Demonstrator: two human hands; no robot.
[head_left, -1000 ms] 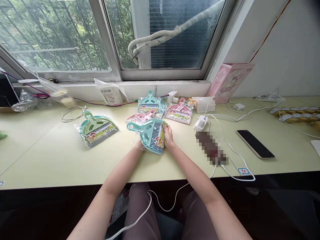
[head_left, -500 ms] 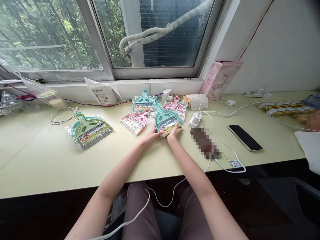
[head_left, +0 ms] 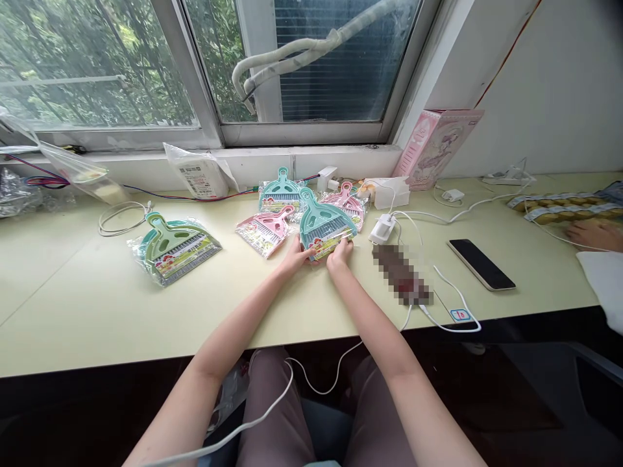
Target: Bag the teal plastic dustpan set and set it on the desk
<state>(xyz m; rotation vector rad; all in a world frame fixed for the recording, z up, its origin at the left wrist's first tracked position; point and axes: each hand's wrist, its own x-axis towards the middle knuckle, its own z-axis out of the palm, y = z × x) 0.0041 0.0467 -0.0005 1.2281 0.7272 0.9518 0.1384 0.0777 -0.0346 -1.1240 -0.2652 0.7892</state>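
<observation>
Both hands are at the near edge of a teal plastic mini dustpan-and-brush set in a clear wrapper (head_left: 324, 227), which lies flat on the pale yellow-green tabletop (head_left: 97, 305) with its handle pointing to 12 o'clock. The left hand (head_left: 294, 255) has its fingers bent around the lower left corner of the pack; the right hand (head_left: 339, 251) presses the lower right corner, fingers curled down on the wrapper edge. Whether either hand pinches the pack or only rests on it cannot be told from this view.

A second ago the same teal pack was nearer the person, turned sideways with its handle toward 9 o'clock. Half a second ago it had already been turned upright and moved away toward the other packs; since then it has barely shifted, and the hands have stayed on its lower corners. By the look of it, the pack has just been set down among the group and is being squared up.

Just at 10 o'clock of it lies a pink wrapped dustpan set (head_left: 267, 228), at 12 o'clock a second teal wrapped set (head_left: 281, 192), and at 1 o'clock another pink set (head_left: 347, 202), which the held pack partly overlaps. Well apart at 9 o'clock sits a green wrapped dustpan set (head_left: 174, 246). At 3 o'clock are a white charger with cable (head_left: 382, 227) and a black phone (head_left: 481, 263). Another person's hand (head_left: 594, 233) now shows at the far right edge, further into the picture than half a second ago.
</observation>
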